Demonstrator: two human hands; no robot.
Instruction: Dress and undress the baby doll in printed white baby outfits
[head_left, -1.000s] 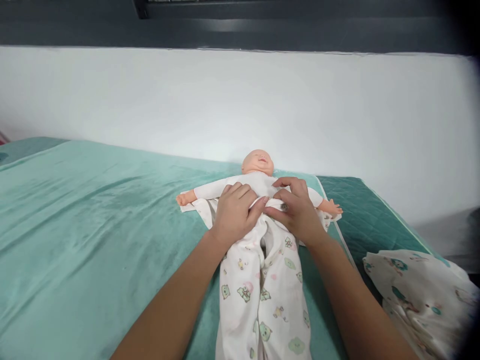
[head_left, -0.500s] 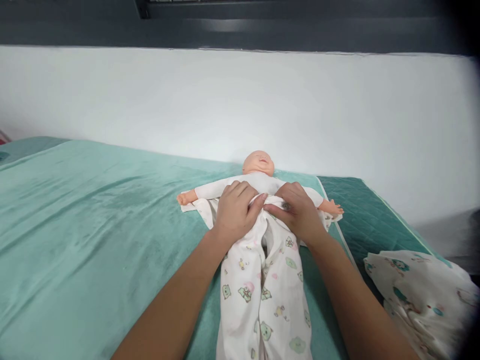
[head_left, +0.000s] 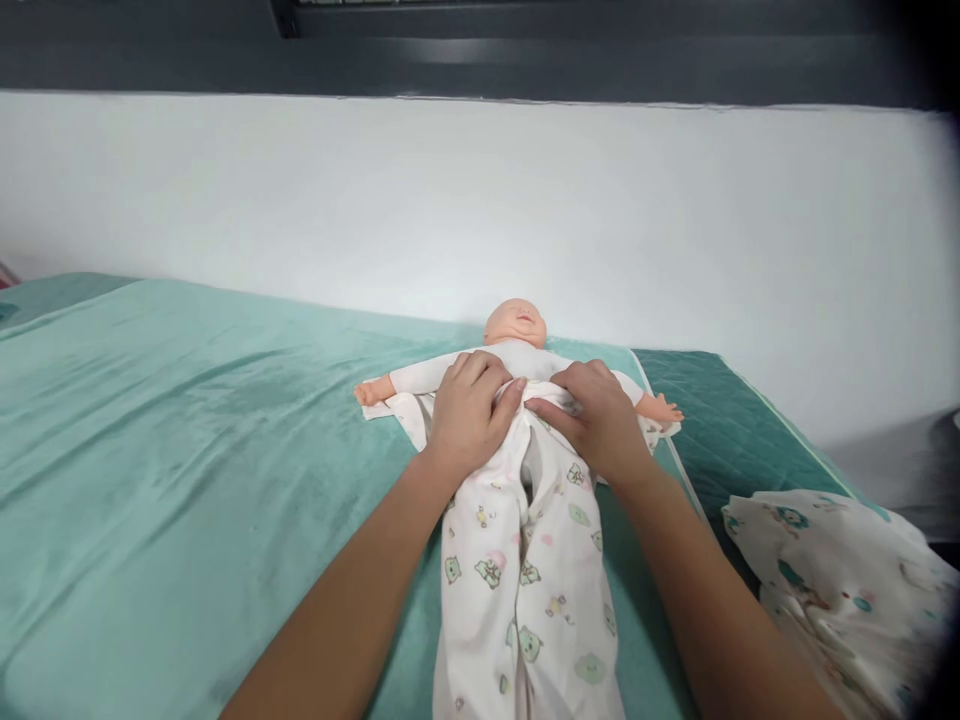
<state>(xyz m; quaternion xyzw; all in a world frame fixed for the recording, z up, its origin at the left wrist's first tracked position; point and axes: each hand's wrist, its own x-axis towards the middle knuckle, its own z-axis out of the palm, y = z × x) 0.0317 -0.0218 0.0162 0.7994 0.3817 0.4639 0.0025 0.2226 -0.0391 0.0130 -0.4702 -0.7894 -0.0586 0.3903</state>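
Note:
A baby doll [head_left: 516, 322] lies on its back with its head toward the wall and both arms stretched out sideways. Its upper body is in plain white cloth, and white printed baby pants [head_left: 487, 560] cover its legs. At the doll's waist, my left hand [head_left: 471, 412] is closed on the waistband's left part, thumb near the middle. My right hand [head_left: 596, 412] grips the same waistband on the right, its thumb pointing inward. Some printed cloth [head_left: 411, 415] is spread beneath the doll's arms. The fingertips are partly hidden in the fabric.
A light green sheet [head_left: 187, 480] covers the bed. Darker green quilted bedding [head_left: 697, 400] shows at the right, with a crumpled white printed cloth [head_left: 847, 590] in front of it. Behind the doll rises a white wall [head_left: 360, 200], with a dark beam [head_left: 465, 55] above.
Both hands have shifted very slightly up the doll's body with the waistband. The grip looks the same, and the view has moved a little.

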